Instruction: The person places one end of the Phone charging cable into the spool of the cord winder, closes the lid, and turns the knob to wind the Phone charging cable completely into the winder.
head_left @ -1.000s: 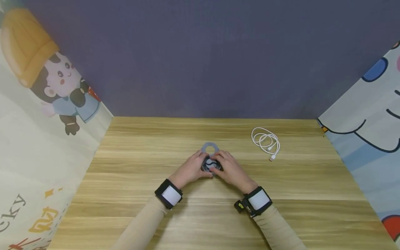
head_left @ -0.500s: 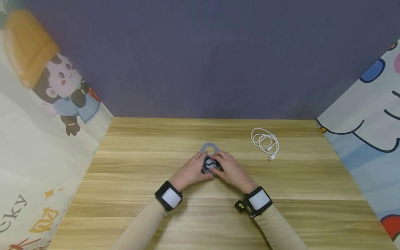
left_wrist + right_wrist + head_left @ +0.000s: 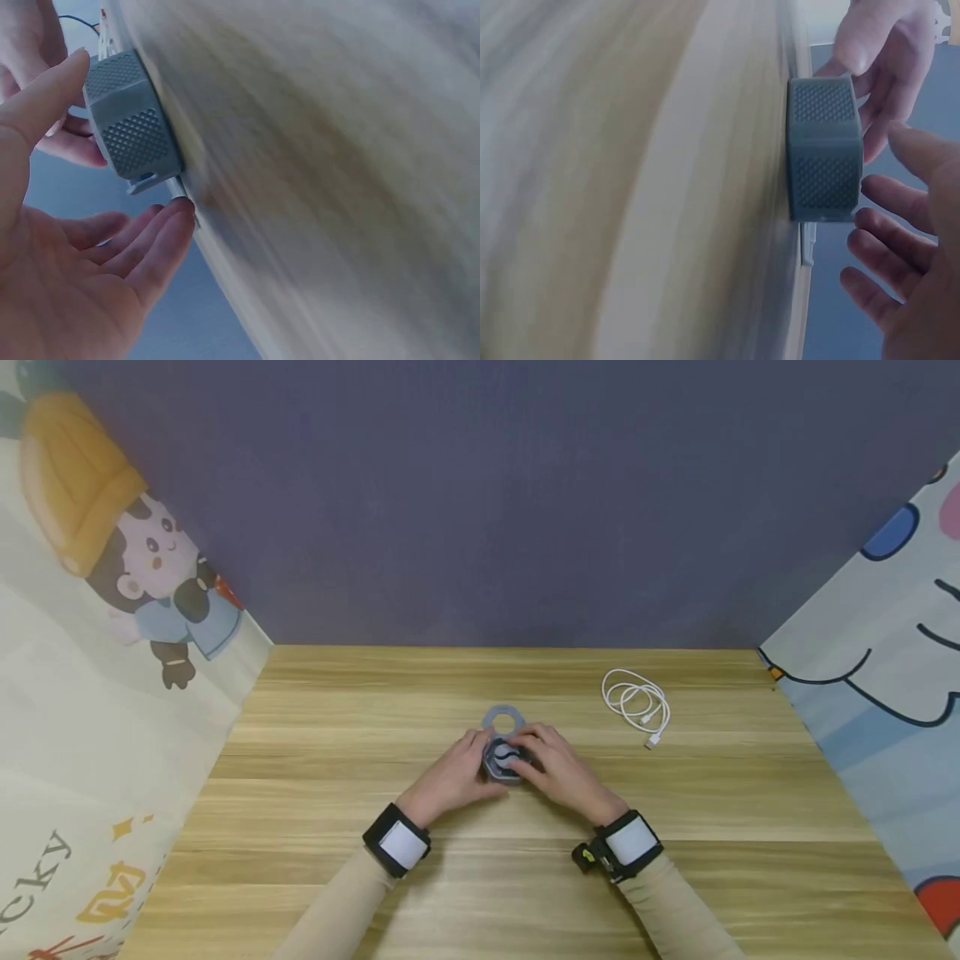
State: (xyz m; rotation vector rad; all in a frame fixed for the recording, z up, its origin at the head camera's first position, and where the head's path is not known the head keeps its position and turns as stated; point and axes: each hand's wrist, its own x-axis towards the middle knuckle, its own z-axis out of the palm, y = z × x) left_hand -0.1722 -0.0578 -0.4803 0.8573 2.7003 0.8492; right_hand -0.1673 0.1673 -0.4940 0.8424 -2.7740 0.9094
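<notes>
A grey many-sided case (image 3: pixel 504 758) with cross-hatched side panels and a wavy mark on its round top lies on the table. A flat grey ring (image 3: pixel 503 710) extends from its far side. My left hand (image 3: pixel 452 779) curves loosely around the left of the case; in the left wrist view its fingers (image 3: pixel 172 236) sit apart from the case (image 3: pixel 135 127). My right hand (image 3: pixel 566 774) hovers over the right of the top. In the right wrist view its thumb stands off the case (image 3: pixel 825 150), with relaxed fingertips (image 3: pixel 877 187) very near it.
A coiled white USB cable (image 3: pixel 637 703) lies to the right on the wooden table (image 3: pixel 322 760). A dark wall (image 3: pixel 510 502) rises behind the table, with printed cartoon panels at both sides.
Both hands have loosened and drawn slightly outward from the case, so more of its rim shows. Case and ring stay in about the same place. The cable has not moved.
</notes>
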